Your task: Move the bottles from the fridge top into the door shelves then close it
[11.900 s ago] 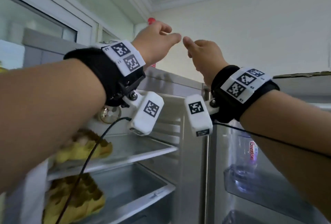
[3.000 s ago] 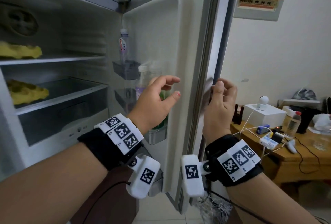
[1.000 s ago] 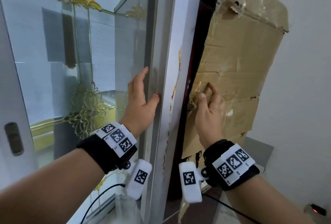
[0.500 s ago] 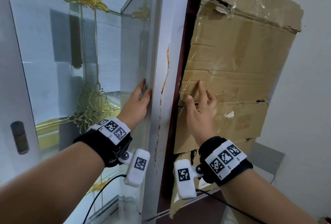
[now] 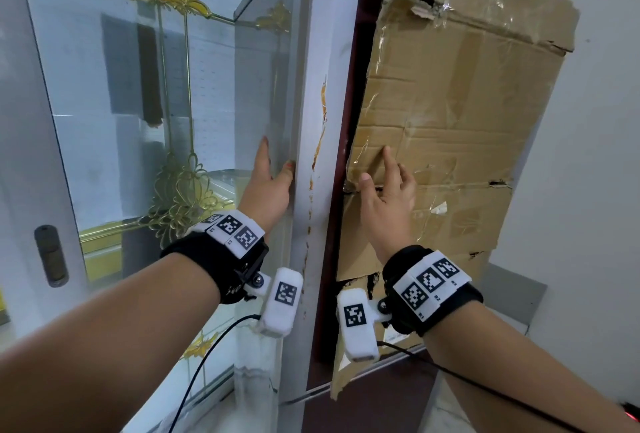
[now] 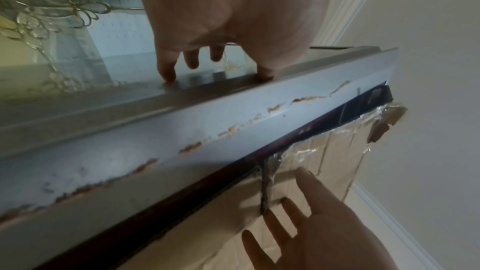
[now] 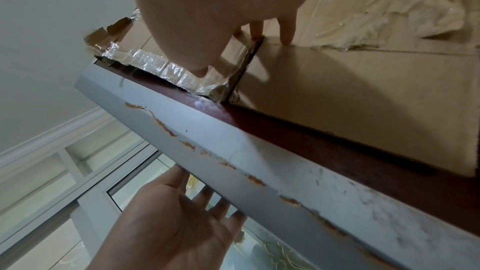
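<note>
Both your hands are flat & holding nothing: left hand (image 5: 268, 186) on the grey door edge (image 5: 317, 155), right hand (image 5: 389, 197) on taped cardboard (image 5: 450, 113). Fridge & bottles not in view. Door prob. heavy, stiff; push at its edge w/ palms.

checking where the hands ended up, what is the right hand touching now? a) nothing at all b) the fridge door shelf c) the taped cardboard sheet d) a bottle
c: the right hand lies with straight fingers on the taped cardboard sheet, while the left hand rests against the grey panel edge; no bottle shows in any view.
</note>
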Action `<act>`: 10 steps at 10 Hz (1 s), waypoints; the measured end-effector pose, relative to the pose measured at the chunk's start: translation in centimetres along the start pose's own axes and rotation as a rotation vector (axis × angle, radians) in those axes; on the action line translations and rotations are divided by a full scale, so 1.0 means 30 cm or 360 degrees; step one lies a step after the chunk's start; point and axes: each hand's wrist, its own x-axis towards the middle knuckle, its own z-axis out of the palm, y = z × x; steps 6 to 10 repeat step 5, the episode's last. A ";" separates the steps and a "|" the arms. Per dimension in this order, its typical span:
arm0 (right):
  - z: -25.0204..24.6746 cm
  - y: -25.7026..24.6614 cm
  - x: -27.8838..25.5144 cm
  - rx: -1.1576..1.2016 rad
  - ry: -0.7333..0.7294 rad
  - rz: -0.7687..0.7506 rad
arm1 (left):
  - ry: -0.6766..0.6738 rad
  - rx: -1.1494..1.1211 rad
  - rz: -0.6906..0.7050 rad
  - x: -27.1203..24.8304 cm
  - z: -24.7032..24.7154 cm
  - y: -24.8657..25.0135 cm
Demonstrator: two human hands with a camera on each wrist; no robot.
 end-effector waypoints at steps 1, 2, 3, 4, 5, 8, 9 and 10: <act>-0.016 -0.011 -0.007 0.0026 0.0012 -0.0015 | 0.0162 -0.0006 0.0012 -0.008 0.003 0.010; -0.033 -0.018 -0.014 0.0057 0.0063 -0.0028 | 0.0248 -0.0028 0.0033 -0.021 -0.003 0.022; -0.054 -0.035 -0.012 0.0091 0.0167 -0.0014 | 0.0307 -0.0081 0.0090 -0.032 -0.016 0.049; -0.080 -0.075 -0.014 0.0171 0.0288 -0.0064 | 0.0361 -0.0085 0.0167 -0.051 -0.037 0.104; -0.127 -0.124 0.010 0.0326 0.0425 -0.0175 | 0.0422 -0.0263 0.0332 -0.041 -0.060 0.169; -0.127 -0.124 0.010 0.0326 0.0425 -0.0175 | 0.0422 -0.0263 0.0332 -0.041 -0.060 0.169; -0.127 -0.124 0.010 0.0326 0.0425 -0.0175 | 0.0422 -0.0263 0.0332 -0.041 -0.060 0.169; -0.127 -0.124 0.010 0.0326 0.0425 -0.0175 | 0.0422 -0.0263 0.0332 -0.041 -0.060 0.169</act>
